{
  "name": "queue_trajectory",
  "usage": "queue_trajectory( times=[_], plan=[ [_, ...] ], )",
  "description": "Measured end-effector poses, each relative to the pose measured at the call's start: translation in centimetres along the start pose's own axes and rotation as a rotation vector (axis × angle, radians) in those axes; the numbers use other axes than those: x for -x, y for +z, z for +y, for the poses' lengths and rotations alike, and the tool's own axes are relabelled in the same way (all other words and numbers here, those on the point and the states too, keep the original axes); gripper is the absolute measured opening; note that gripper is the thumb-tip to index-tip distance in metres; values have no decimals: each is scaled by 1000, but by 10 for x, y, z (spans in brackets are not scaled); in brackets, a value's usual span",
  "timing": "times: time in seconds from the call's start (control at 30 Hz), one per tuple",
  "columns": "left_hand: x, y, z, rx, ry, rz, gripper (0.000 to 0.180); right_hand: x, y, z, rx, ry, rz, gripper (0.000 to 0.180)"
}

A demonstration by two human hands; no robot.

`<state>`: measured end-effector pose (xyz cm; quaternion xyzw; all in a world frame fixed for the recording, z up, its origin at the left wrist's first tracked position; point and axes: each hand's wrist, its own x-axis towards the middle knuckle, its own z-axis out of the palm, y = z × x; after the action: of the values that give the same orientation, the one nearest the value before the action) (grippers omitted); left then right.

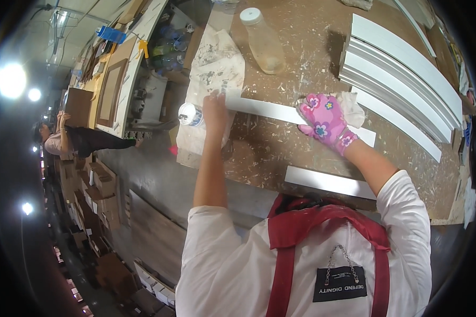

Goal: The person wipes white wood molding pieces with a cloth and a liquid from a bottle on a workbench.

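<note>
A long white strip [264, 108] lies across the brown worktable in front of me. My bare left hand [215, 112] holds its left end, with the fingers closed and slightly blurred. My right hand [325, 119], in a pink flowered glove, bears down on the strip's right part with a pale rag [356, 112] bunched under it. The fingertips on that rag are partly hidden. Just left of my left hand stands a small can [190, 114] with a white top, on a stained cloth [215, 63]. A second white strip [330, 182] lies along the near table edge.
A cloudy plastic bottle [263, 45] with a white lid is on the worktable [301, 58]. Several white strips are stacked [396, 74] at the right. At far left, a person [71, 140] handles a cardboard box [79, 107] near a table; more boxes [103, 182] stand below.
</note>
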<state>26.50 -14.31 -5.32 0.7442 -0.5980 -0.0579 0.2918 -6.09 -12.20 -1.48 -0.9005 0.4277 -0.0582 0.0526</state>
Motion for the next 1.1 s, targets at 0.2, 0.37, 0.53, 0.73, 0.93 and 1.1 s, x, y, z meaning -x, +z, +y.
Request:
queue_trajectory(
  times=[0.2, 0.37, 0.53, 0.73, 0.93, 1.1],
  plan=[
    [-15, 16, -9, 135, -77, -71, 40, -2, -3, 0, -36, -26, -9, 42],
    [-20, -1, 25, 186, -132, 62, 36, 0, 7, 6, -62, 5, -21, 40],
    [5, 3, 20, -28, 10, -33, 33, 1, 5, 4, -108, -17, 72, 37],
    [-32, 10, 27, 168, -117, 25, 33, 4, -1, -1, -96, 9, 85, 35],
    [-5, 4, 21, 254, -279, -110, 37, 5, 1, 3, -98, 4, 92, 38],
    [-22, 9, 19, 58, -69, -23, 43, 4, 7, 6, -106, 13, 59, 39]
  ],
)
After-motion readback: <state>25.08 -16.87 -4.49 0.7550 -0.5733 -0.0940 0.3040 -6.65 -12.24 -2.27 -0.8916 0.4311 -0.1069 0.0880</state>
